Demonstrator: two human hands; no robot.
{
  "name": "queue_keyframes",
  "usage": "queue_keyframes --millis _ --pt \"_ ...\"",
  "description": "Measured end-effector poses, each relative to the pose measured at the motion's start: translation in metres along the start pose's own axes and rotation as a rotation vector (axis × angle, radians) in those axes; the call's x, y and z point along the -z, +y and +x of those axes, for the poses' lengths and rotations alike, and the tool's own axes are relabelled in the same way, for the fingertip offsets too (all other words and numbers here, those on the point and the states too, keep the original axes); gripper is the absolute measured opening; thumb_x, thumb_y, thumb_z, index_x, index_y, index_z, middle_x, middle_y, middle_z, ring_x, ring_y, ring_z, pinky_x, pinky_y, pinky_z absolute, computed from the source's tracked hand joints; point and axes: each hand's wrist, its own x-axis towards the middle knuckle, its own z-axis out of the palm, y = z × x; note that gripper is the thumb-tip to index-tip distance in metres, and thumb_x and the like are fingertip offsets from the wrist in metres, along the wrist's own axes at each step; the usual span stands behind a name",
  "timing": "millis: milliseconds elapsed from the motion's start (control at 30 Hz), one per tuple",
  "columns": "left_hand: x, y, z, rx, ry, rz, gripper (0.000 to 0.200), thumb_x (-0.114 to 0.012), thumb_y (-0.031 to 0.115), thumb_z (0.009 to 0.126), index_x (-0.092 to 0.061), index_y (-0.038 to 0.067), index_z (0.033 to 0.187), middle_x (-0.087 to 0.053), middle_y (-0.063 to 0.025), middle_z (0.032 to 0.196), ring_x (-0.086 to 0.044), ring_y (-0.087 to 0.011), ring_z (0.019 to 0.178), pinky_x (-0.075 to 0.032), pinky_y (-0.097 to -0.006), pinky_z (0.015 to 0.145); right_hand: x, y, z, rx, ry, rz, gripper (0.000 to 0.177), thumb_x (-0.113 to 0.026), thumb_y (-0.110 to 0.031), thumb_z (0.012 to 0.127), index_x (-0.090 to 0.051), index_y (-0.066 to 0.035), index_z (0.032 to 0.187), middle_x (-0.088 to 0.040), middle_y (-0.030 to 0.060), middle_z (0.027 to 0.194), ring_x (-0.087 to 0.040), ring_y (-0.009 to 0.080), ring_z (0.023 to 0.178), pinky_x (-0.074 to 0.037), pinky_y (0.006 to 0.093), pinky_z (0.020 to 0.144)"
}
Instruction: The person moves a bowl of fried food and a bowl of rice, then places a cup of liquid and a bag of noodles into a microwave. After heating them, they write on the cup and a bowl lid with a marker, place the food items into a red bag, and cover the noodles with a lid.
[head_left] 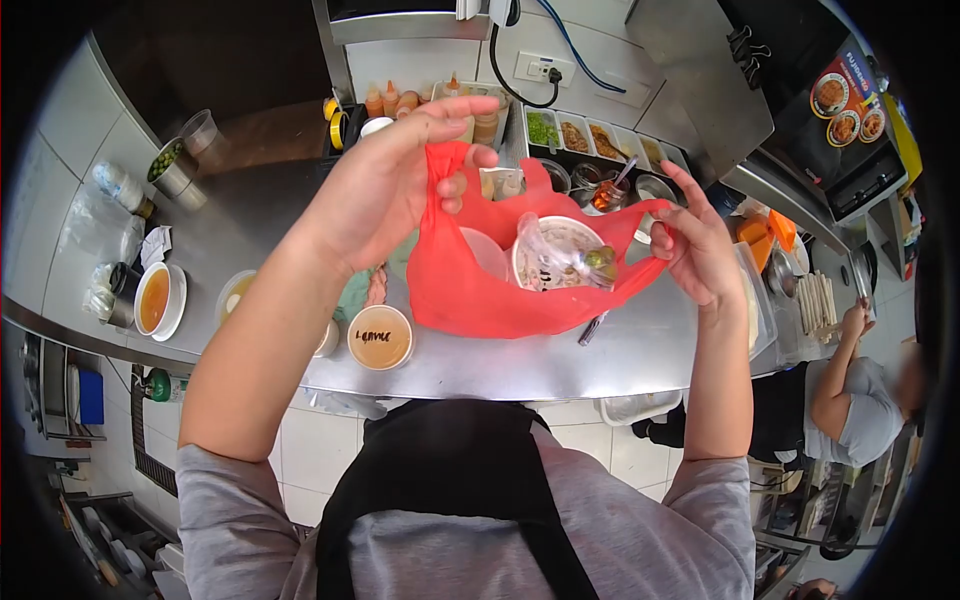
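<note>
A red plastic bag (480,305) hangs open between my two hands above the steel counter. My left hand (385,185) grips one handle of it, index finger stretched out. The other handle is held by the fingers of my right hand (695,245). Inside the bag sits a round white tub (530,270) with dark handwriting on its lid. On that lid lies a small knotted clear plastic bag (597,262) with something greenish in it. Below the red bag, on the left, stands a lidded tub of light brown contents (380,348), also marked by hand.
Seasoning trays (575,135) and sauce bottles (385,100) line the back of the steel counter (640,365). A bowl of orange soup (153,298) stands at the left. Farther right, another person (860,400) reaches toward a metal tray near pale sticks (817,305).
</note>
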Motion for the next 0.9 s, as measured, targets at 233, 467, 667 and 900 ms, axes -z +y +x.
queue_keyframes --millis 233,467,667,900 --pt "0.017 -0.002 0.015 -0.045 -0.028 0.011 0.048 -0.049 0.024 0.095 -0.047 0.001 0.137 -0.050 -0.0014 0.088 -0.037 -0.0076 0.067 -0.037 -0.0227 0.065 -0.009 -0.009 -0.010 0.066 0.017 -0.100 0.044 -0.052 0.001 0.092 -0.045 -0.002 0.135 -0.063 0.0073 0.091 -0.051 0.0110 0.066 -0.041 0.0233 0.059" --pt "0.045 -0.016 0.016 0.082 0.011 0.043 0.036 -0.045 0.014 0.098 -0.051 0.003 0.132 -0.040 0.0030 0.078 -0.036 -0.0073 0.067 -0.036 -0.0235 0.065 -0.044 0.030 -0.015 0.872 0.485 -1.514 0.032 -0.062 -0.002 0.087 -0.055 0.000 0.118 -0.058 0.0152 0.105 -0.057 0.0267 0.099 -0.046 0.0363 0.085" --pt "0.032 -0.006 0.015 0.224 0.017 0.108 0.038 -0.052 0.031 0.100 -0.057 0.004 0.126 -0.051 -0.0003 0.085 -0.045 -0.0098 0.075 -0.041 -0.0243 0.072 -0.182 0.154 -0.033 0.488 -0.766 -1.110 0.089 -0.087 -0.022 0.064 -0.045 -0.015 0.142 -0.046 0.0164 0.141 -0.046 0.0344 0.129 -0.040 0.0511 0.102" --pt "0.037 -0.003 0.007 0.206 0.009 0.215 0.046 -0.053 0.041 0.099 -0.054 0.004 0.125 -0.057 -0.0032 0.083 -0.050 -0.0112 0.073 -0.043 -0.0257 0.073 -0.224 0.227 0.007 0.195 -1.013 -1.516 0.100 -0.087 -0.023 0.062 -0.038 -0.023 0.148 -0.036 0.0154 0.147 -0.039 0.0359 0.131 -0.037 0.0583 0.100"
